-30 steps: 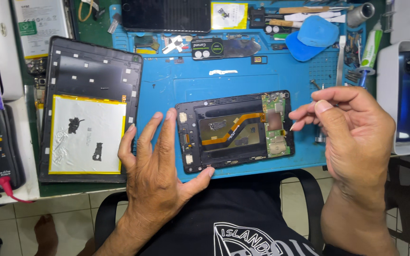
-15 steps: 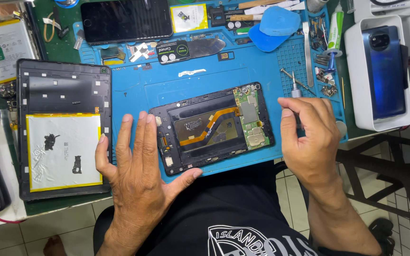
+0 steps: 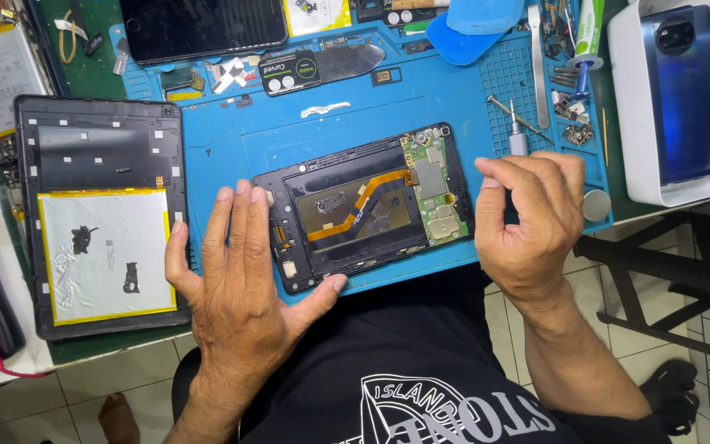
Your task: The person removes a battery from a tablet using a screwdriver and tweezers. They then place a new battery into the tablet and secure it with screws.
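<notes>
Opened black tablet frame w/ green circuit board and orange flex cable (image 3: pixel 363 205) lies flat on the blue silicone repair mat (image 3: pixel 289 131), mid-desk, long axis running left-right w/ a slight tilt, board end toward the right. It sits between both hands, nearer the left hand (image 3: pixel 240 279). That hand is spread flat, palm down: fingertips rest at the frame's left edge, thumb touching its lower edge, so a wide-open grip that steadies, nothing clasped. Right hand (image 3: pixel 527 218) is just beside the frame's right end, fingers curled in, thumb meeting forefinger as if pinching sth tiny; can't tell if anything's in there. A small silver screwdriver (image 3: pixel 518 136) lies on the mat just above that hand. Further left, apart from the mat's centre, a black tablet back w/ white battery (image 3: pixel 100 247).
</notes>
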